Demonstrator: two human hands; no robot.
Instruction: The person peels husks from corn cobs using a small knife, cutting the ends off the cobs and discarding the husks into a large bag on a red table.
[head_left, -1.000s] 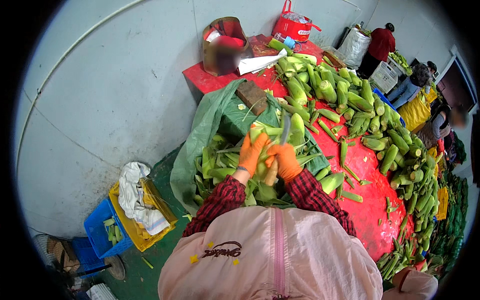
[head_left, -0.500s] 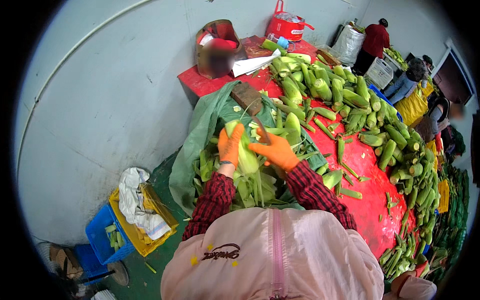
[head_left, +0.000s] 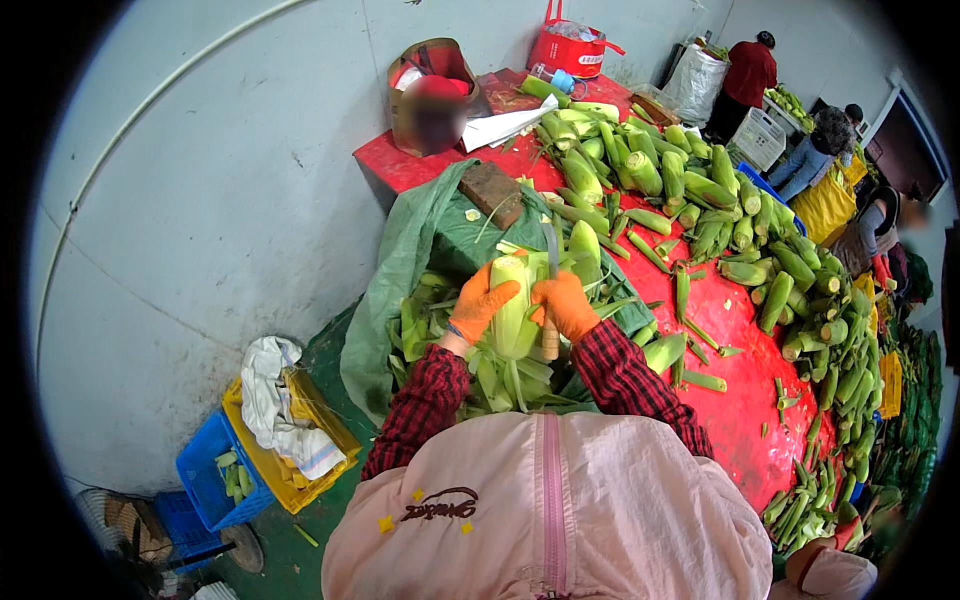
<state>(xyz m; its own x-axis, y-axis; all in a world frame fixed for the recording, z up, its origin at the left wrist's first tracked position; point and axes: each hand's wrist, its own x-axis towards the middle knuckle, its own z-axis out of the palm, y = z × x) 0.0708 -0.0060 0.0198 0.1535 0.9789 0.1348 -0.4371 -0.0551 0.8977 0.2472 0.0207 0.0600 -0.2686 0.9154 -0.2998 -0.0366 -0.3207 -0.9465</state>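
My left hand (head_left: 482, 302), in an orange glove, is closed on an ear of corn (head_left: 514, 325), its pale cut end tilted up and husk leaves trailing below. My right hand (head_left: 567, 303), gloved the same way, grips a knife (head_left: 550, 338) by its wooden handle. The blade points away from me, beside the corn's right side. Beneath both hands, loose husks (head_left: 480, 385) fill an opened green sack (head_left: 370, 345). A brown block (head_left: 492, 193) rests on the sack's far edge.
Many husked ears (head_left: 710, 195) lie heaped along the red table (head_left: 725, 310). A paper bag (head_left: 445, 65) and a red bag (head_left: 572, 48) stand at the back. Blue (head_left: 205, 490) and yellow crates (head_left: 320, 480) sit on the floor at left. Other people (head_left: 750, 80) work at far right.
The knife has swung from lying across the top of the corn to upright on its right. Both hands have come lower and nearer me, and the corn's cut end now faces up.
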